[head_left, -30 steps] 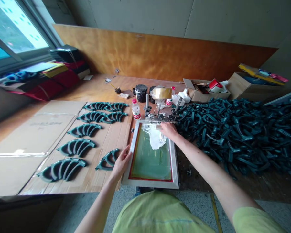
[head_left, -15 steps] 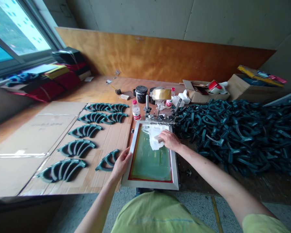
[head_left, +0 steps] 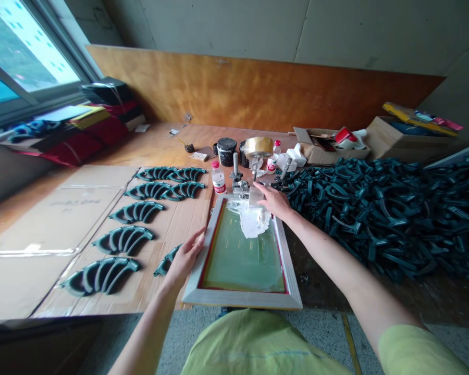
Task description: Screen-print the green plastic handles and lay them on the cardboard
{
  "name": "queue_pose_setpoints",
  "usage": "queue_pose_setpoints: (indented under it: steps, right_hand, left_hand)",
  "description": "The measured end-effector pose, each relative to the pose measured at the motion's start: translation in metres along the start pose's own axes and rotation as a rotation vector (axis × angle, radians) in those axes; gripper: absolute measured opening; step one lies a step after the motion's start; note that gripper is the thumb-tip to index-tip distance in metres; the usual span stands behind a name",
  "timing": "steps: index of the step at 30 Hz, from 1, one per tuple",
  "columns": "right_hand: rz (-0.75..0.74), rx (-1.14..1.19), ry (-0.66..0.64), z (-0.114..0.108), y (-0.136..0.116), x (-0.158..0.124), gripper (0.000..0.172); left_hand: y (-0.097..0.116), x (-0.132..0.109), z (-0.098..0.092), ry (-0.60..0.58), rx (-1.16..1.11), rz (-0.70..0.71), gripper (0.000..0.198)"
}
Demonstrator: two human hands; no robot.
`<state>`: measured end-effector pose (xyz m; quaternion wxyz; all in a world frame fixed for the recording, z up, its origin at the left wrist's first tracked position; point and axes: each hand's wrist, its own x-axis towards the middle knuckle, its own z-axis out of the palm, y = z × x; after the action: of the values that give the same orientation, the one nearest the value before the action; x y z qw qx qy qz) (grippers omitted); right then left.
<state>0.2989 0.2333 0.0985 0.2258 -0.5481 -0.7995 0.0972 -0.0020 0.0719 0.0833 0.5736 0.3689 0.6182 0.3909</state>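
The silver-edged screen printing frame [head_left: 293,284] has a green mesh with white ink [head_left: 254,224] smeared over its far part. My left hand [head_left: 187,253] grips the frame's left edge, with the fingers partly hidden. In my right hand [head_left: 275,200] is a pale, flat squeegee [head_left: 255,197], pinched at the far end of the screen near the clamp [head_left: 240,187]. One dark green slatted plastic part [head_left: 166,263] lies beside the frame, partly covered by my left hand. More such parts [head_left: 105,276] sit in rows on the cardboard [head_left: 66,208].
A big heap of dark green plastic pieces [head_left: 375,219] fills the right side. Behind the frame stand a red-capped bottle [head_left: 219,179], a black tub [head_left: 227,152] and a tape roll [head_left: 258,147]. Cardboard boxes [head_left: 336,153] are at the back right.
The frame's near end has risen and looks wider. My right hand has moved the squeegee away from me to the far edge. My left hand has shifted slightly left, still at the frame.
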Motion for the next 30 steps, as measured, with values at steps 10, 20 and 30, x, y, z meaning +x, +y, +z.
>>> queue_pose_setpoints:
  steps: [10,20,30]
  right_hand:
    - [0.23,0.087,0.064,0.02,0.064,-0.082,0.021]
    - [-0.045,-0.034,-0.034,0.052,-0.02,-0.127,0.007]
    - [0.113,-0.248,-0.073,0.01,0.037,-0.17,0.035]
  left_hand:
    - [0.113,0.034,0.027,0.041,-0.204,0.456,0.06]
    - [0.006,0.005,0.073,-0.259,-0.107,-0.166,0.066]
    - [-0.109,-0.011,-0.025,0.324,-0.318,-0.373,0.036]
